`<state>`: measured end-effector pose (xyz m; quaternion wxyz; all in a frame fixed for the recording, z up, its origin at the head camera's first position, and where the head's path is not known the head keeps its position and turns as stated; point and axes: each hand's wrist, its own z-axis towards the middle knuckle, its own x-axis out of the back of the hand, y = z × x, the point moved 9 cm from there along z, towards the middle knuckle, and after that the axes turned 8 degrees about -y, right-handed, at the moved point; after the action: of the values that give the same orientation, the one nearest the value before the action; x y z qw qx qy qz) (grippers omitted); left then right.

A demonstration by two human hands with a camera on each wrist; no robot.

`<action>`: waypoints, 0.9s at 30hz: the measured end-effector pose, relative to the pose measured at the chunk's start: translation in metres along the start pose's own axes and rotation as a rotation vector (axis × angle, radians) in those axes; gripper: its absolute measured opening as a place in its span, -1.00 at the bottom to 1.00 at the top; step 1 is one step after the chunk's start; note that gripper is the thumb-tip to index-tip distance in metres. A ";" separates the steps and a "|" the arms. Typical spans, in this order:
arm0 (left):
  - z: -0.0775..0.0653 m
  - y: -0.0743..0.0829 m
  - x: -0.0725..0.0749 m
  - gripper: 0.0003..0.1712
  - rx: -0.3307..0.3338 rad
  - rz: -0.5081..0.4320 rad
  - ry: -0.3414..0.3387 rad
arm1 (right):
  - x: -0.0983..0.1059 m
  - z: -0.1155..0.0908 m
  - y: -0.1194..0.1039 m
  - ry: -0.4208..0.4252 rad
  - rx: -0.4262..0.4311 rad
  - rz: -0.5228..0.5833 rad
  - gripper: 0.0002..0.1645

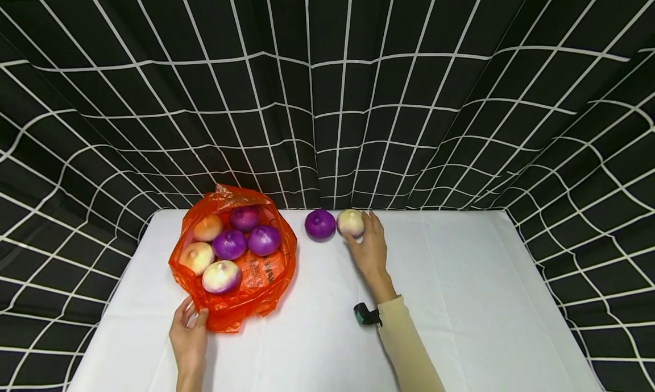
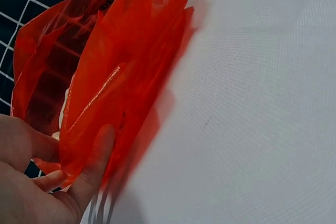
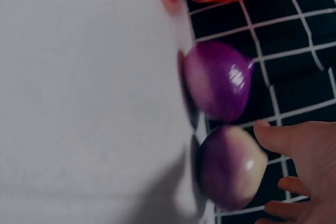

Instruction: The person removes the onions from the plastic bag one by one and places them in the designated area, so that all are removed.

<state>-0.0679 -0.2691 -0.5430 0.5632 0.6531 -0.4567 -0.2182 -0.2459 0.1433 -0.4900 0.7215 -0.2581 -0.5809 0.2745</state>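
Observation:
An orange-red plastic bag (image 1: 256,301) lies spread at the left of the table with several onions in it, some purple, some pale. My left hand (image 1: 189,329) pinches the bag's near rim; in the left wrist view the thumb (image 2: 100,150) lies on the bag's outer face. Right of the bag, at the table's back, a purple onion (image 1: 320,225) sits beside a white-and-purple onion (image 1: 350,223). Around the pale onion's right side reaches my right hand (image 1: 372,247), fingers spread. In the right wrist view its thumb (image 3: 273,136) is just above that onion.
A white cloth (image 1: 460,301) covers the table. Black fabric with a white grid (image 1: 378,96) rises behind and along both sides, close to the two loose onions. A small dark camera (image 1: 365,314) is strapped at my right wrist.

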 end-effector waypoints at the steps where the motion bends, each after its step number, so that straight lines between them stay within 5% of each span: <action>1: 0.000 0.000 0.000 -0.40 0.001 -0.001 -0.003 | 0.001 -0.001 -0.004 0.005 0.001 0.006 -0.19; 5: 0.000 -0.001 0.000 -0.40 0.000 0.012 -0.008 | 0.000 -0.006 -0.024 0.027 0.045 0.017 -0.26; 11: 0.000 -0.001 -0.001 -0.40 -0.014 0.001 -0.008 | -0.014 -0.029 -0.075 0.041 0.256 0.059 -0.38; 23: 0.000 -0.003 -0.003 -0.38 -0.019 -0.036 -0.005 | -0.065 -0.053 -0.145 -0.152 0.426 0.226 -0.40; 27: -0.001 -0.003 -0.004 -0.39 -0.011 -0.046 -0.004 | -0.071 -0.058 -0.161 -0.129 0.477 0.194 -0.46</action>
<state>-0.0678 -0.2659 -0.5465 0.5609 0.6599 -0.4414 -0.2348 -0.1854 -0.0245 -0.4388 0.6937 -0.1173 -0.5173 0.4872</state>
